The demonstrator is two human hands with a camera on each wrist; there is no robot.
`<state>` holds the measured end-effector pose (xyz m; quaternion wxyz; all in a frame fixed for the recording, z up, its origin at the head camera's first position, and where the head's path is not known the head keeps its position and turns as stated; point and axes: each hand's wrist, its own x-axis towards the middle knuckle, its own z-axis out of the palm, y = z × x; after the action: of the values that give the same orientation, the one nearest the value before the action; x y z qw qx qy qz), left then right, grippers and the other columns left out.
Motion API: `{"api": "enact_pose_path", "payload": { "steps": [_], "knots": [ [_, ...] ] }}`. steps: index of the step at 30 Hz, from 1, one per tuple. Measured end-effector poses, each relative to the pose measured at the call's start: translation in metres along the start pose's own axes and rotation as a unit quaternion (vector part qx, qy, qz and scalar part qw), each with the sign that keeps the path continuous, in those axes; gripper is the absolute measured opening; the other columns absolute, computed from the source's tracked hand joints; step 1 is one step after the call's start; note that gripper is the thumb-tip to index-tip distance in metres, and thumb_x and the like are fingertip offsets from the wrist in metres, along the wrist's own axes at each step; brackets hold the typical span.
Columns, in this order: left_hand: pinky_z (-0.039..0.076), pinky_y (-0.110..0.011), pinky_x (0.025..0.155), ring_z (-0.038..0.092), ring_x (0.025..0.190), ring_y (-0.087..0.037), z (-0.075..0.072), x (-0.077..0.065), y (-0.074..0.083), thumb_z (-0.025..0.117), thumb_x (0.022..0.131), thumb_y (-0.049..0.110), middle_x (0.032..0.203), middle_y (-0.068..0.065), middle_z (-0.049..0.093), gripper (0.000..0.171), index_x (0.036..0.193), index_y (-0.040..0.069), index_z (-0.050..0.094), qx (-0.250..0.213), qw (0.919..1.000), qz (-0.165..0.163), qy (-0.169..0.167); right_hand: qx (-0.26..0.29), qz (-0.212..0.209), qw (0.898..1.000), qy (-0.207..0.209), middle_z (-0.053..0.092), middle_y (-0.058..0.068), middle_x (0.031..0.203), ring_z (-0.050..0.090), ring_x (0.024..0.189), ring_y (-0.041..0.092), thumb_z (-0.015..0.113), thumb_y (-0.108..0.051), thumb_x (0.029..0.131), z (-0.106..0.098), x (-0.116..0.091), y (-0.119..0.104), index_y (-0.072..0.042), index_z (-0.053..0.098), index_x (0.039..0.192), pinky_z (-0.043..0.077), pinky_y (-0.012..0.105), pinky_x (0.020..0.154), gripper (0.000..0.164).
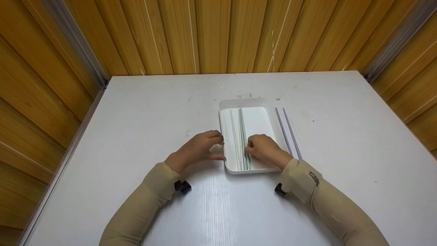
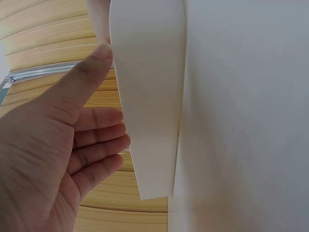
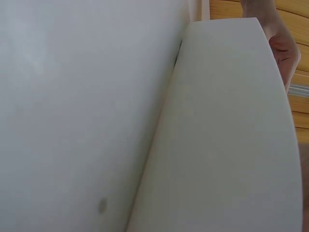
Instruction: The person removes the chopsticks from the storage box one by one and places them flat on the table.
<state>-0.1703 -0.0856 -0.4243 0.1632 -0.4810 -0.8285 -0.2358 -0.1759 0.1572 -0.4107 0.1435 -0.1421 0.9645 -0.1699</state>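
The right hand [image 1: 263, 147] lies inside the tray with its fingers curled at the right edge of the green chopsticks [image 1: 243, 133]; whether they pinch one cannot be told, since the fingertips are hidden. The left hand [image 1: 201, 147] is relaxed at the tray's left side, thumb and fingers spread apart; in the left wrist view the thumb meets the rim, and the fingers lie along the outer wall without gripping it.

The green chopsticks lie close together, lengthwise from near to far, left of the middle of the white tray [image 1: 258, 121]. A pale chopstick [image 1: 234, 130] lies just to their left, slightly apart at the far end. Such sticks are probably light, stiff and smooth, apt to roll or slide over the tray floor; a thumb-and-finger pinch near mid-length should balance one best. The tray, apparently thin plastic, is likely light and easily shifted, and is best steadied by its rim.

Just right of the tray, two lilac chopsticks [image 1: 290, 128] lie side by side on the white table [image 1: 341, 143], their near ends behind the right forearm. Wood-grain panels [image 1: 211, 37] stand beyond the far edge.
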Motion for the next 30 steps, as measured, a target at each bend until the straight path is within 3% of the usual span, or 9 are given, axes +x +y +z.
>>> {"api": "enact_pose_path", "payload": {
  "steps": [22, 30],
  "knots": [
    [0.056, -0.023, 0.080, 0.064, 0.090, -0.016, -0.0006, -0.0005, 0.0019, 0.081, 0.074, 0.035, 0.098, -0.005, 0.064, 0.041, 0.093, 0.001, 0.066, -0.006, 0.9994, -0.027, -0.020, -0.046, 0.027, 0.999, 0.003, 0.050, -0.001, 0.064, 0.044, 0.060, 0.016, 0.058, -0.022, 0.083, 0.0044, 0.0083, -0.0038, -0.006, 0.061, 0.070, 0.035, 0.026, 0.051, 0.021],
    [0.056, -0.023, 0.081, 0.063, 0.090, -0.016, -0.0006, 0.0003, 0.0020, 0.081, 0.074, 0.035, 0.099, -0.006, 0.064, 0.042, 0.095, 0.001, 0.066, -0.007, 0.9991, -0.031, -0.028, -0.047, 0.027, 0.999, 0.005, 0.045, -0.002, 0.060, 0.040, 0.057, 0.015, 0.057, -0.021, 0.083, 0.0042, 0.0084, -0.0030, -0.009, 0.054, 0.062, 0.033, 0.026, 0.049, 0.025]
  ]
}}
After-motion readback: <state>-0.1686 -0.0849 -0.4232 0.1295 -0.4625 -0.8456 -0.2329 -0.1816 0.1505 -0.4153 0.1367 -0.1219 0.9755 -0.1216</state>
